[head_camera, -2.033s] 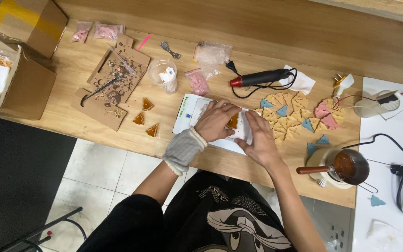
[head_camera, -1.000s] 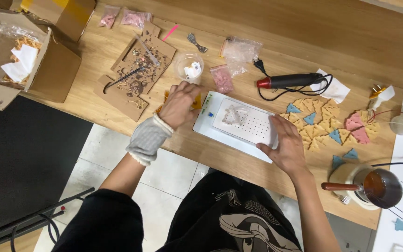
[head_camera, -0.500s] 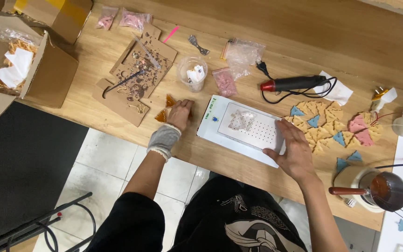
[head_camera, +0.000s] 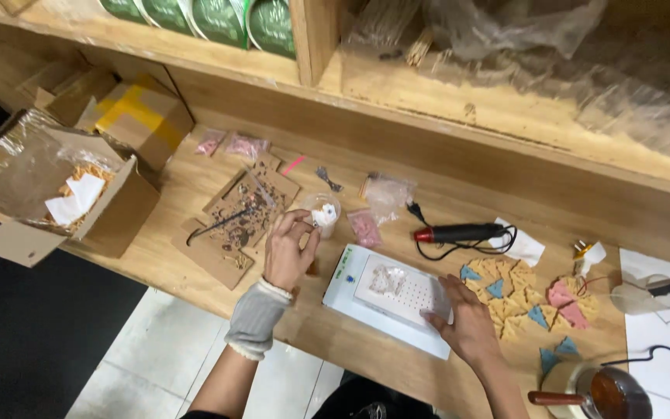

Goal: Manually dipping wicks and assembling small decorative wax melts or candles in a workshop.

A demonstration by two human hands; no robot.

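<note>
My left hand (head_camera: 288, 252), with a grey cuff on the wrist, reaches up to a small clear plastic cup (head_camera: 323, 211) and its fingertips pinch at the cup's rim; whether anything is held I cannot tell. My right hand (head_camera: 467, 326) rests flat on the right edge of a white perforated tray (head_camera: 397, 299) that lies on the wooden bench. A small clear bag (head_camera: 387, 279) lies on the tray. To the right of the tray are several triangular pieces (head_camera: 521, 299) in tan, blue and pink.
Cardboard scraps (head_camera: 238, 217) with a dark tool lie left of the cup. An open box (head_camera: 79, 198) sits far left. A black and red heat tool (head_camera: 459, 233) lies behind the tray. A pot of red liquid (head_camera: 599, 392) stands at the lower right. Shelves rise behind.
The view has tilted up to show the shelves. My left hand moved from the orange triangles beside the tray up to the clear cup. My right hand stays on the tray's right edge.
</note>
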